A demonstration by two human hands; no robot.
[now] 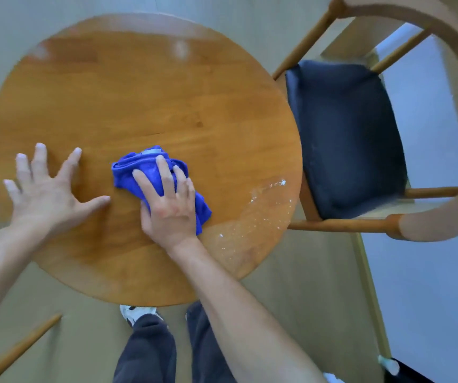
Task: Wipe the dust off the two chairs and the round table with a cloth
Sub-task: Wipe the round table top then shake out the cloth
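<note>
While the wipe is under way, the left hand (48,186) lies flat at about nine o'clock on the round table (144,92), fingers spread wide and holding nothing; judged purpose: to brace the top against sideways push. At the left edge of the view, two bare wooden bars (14,352) show, possibly parts of the second chair; the view is too partial to confirm.

Near the table centre, toward six o'clock, the right hand (167,200) presses a bunched blue cloth (150,164) onto the wood. The fingers lie fairly straight over the cloth, and the cloth is in full contact with the top. Bunching gives a thick pad under the palm.

At about four o'clock on the top, a pale speckled patch (258,214) remains, so that sector appears not yet wiped. Fainter haze sits near twelve o'clock.

At three o'clock, just beside the table rim, stands one wooden chair (346,139) with a dark seat pad.

Count: one table, one cloth, one chair certain, two hands.
</note>
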